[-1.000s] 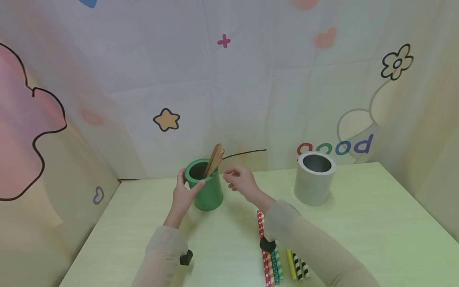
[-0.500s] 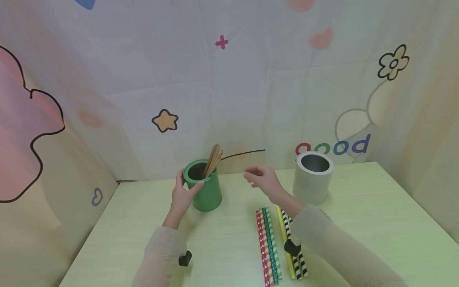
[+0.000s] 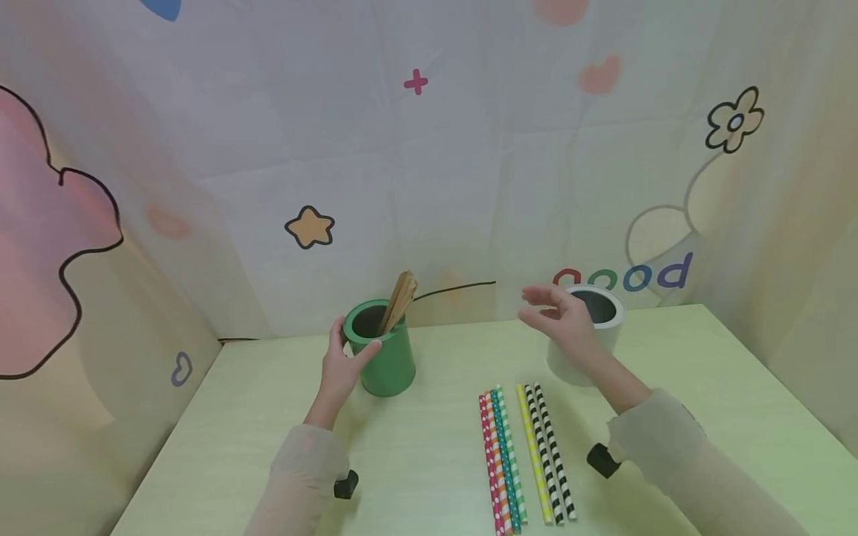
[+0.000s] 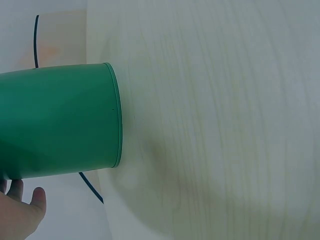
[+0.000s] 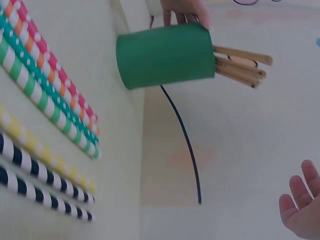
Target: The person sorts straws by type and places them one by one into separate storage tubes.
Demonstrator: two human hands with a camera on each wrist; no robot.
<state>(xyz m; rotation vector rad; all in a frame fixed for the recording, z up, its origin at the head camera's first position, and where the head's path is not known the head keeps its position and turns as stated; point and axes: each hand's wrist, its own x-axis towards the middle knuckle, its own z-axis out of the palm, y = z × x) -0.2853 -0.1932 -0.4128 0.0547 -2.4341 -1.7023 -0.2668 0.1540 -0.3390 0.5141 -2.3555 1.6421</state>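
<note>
Desk (image 3: 670, 417) w/ printed backdrop behind. Grey cup (image 3: 606, 316) stands far right, partly behind right hand (image 3: 563, 316), which is up in the air, fingers spread, holding nothing. Green cup (image 3: 383, 350) stands upright far-centre, left hand (image 3: 342, 365) curled round its side, thumb on rim. Wooden sticks (image 3: 401, 298) lean out of it. Paper straws (image 3: 526, 454) lie in a row near the front. Risk: the sticks make the green cup top-heavy, so a nudge from the left hand could tip it; the right hand, so close to the grey cup, could knock it.

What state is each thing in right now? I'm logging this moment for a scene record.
Green cylindrical cup: upright, gripped by the left hand.
Flat wooden sticks: standing in it, leaning.
Grey cylindrical cup: upright, nothing visible inside.
Patterned paper straws: lying flat, side by side.
Right hand: open, holding nothing.
</note>
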